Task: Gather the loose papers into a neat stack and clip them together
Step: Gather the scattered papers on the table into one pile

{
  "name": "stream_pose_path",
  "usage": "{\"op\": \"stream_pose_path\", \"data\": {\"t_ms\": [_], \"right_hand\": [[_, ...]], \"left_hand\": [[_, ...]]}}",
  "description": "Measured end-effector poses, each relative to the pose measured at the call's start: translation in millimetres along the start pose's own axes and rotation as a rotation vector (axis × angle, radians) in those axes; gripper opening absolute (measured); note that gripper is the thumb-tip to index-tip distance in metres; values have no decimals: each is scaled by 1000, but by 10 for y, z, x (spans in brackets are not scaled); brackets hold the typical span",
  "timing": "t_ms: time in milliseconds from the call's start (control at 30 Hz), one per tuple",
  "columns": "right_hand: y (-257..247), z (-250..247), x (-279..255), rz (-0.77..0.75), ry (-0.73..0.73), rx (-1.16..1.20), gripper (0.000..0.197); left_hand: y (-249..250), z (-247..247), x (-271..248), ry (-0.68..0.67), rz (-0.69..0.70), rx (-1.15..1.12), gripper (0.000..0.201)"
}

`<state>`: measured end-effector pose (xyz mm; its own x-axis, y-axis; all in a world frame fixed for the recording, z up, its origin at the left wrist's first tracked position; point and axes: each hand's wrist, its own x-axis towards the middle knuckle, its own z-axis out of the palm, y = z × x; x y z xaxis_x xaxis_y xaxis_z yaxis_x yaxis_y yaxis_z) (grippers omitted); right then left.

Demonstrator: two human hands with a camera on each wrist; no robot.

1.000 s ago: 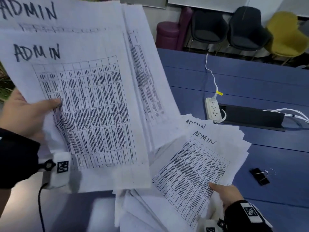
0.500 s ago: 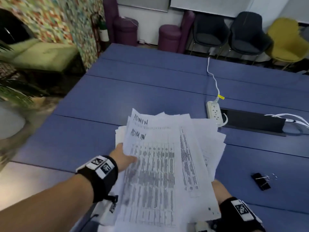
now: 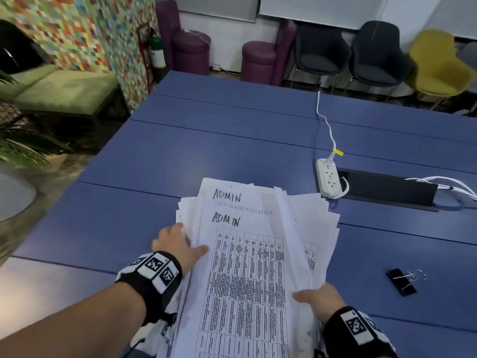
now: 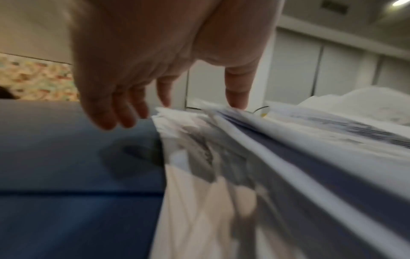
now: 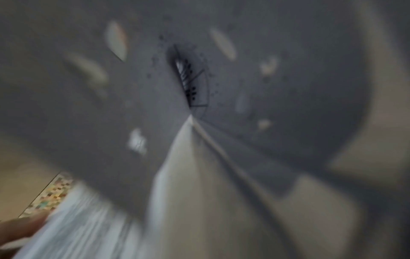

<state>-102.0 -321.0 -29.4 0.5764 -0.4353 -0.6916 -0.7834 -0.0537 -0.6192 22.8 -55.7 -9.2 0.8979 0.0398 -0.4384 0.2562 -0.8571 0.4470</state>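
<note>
A loose pile of white printed papers (image 3: 245, 267), the top sheets marked "ADMIN", lies fanned and uneven on the blue table (image 3: 206, 151). My left hand (image 3: 178, 244) is at the pile's left edge with its thumb on the top sheet. In the left wrist view that hand (image 4: 177, 105) has straight fingers beside the papers (image 4: 266, 157), over the table. My right hand (image 3: 318, 299) holds the pile's lower right edge, thumb on top and fingers hidden underneath. A black binder clip (image 3: 402, 281) lies on the table to the right, apart from both hands. The right wrist view is blurred and filled by papers (image 5: 199, 175).
A white power strip (image 3: 329, 180) with its cord lies just beyond the pile, beside a black cable box (image 3: 387, 189) with white cables. Dark and yellow chairs (image 3: 320, 52) stand past the table's far edge. A green sofa is off to the left.
The bunch of sheets my left hand held up near the camera has come down onto the pile. That hand now sits at the pile's left edge. My right hand stays at the lower right.
</note>
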Motion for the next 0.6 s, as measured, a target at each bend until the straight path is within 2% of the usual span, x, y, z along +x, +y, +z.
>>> {"op": "stream_pose_path", "data": {"t_ms": [67, 133, 267, 367, 433, 533, 600], "right_hand": [[10, 15, -30, -3, 5, 26, 15], [13, 13, -49, -24, 10, 62, 16], [2, 51, -32, -47, 13, 71, 27], [-59, 45, 2, -133, 103, -5, 23], [-125, 42, 7, -168, 161, -140, 20], [-183, 77, -23, -166, 146, -243, 43], [-210, 137, -43, -158, 113, -192, 60]], "left_hand": [[-75, -17, 55, 15, -178, -19, 106], [-100, 37, 99, 12, -197, -139, 109], [-7, 179, 59, -113, -68, -355, 79], [2, 220, 7, -157, -21, -330, 59], [-22, 235, -23, -184, 23, -285, 54], [-61, 262, -50, -245, 56, -386, 49], [-104, 288, -42, -278, 42, -497, 55]]}}
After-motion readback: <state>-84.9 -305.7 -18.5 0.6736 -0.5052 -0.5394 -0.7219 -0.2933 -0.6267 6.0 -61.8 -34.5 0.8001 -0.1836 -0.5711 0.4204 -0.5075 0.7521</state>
